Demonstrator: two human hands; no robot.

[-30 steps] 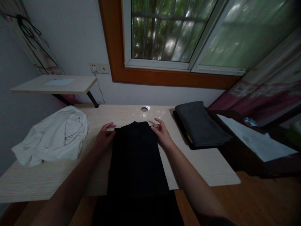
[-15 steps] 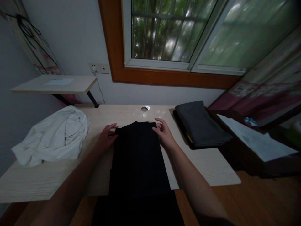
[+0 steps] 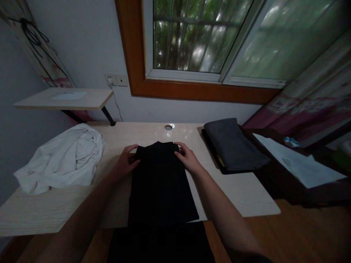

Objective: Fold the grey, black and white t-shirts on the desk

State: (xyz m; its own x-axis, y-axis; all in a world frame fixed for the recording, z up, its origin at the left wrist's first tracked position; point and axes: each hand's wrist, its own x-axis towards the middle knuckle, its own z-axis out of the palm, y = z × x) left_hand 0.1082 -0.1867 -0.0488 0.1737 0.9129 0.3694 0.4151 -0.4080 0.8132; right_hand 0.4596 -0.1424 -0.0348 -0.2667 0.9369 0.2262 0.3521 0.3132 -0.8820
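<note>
A folded black garment (image 3: 160, 182) lies lengthwise on the pale wooden table (image 3: 236, 190), its near end close to the front edge. My left hand (image 3: 126, 160) holds its far left corner, the thumb on top and the fingers along the side. At the far right corner my right hand (image 3: 188, 157) grips the cloth, thumb on top and forefinger at the far edge. Whether the piece is a shirt or trousers I cannot tell, as its dark folds hide the shape.
Crumpled white cloth (image 3: 63, 157) lies on the left, below a raised shelf (image 3: 90, 100). Folded dark grey cloth (image 3: 233, 146) rests on a black item at the right. Beyond it, a paper sheet (image 3: 296, 160) lies on a dark surface. A window (image 3: 192, 44) is behind the table.
My right hand has moved left and inward with the garment's far right corner. My left hand has shifted slightly right. The garment's near right corner now lies a little farther from the table edge.
</note>
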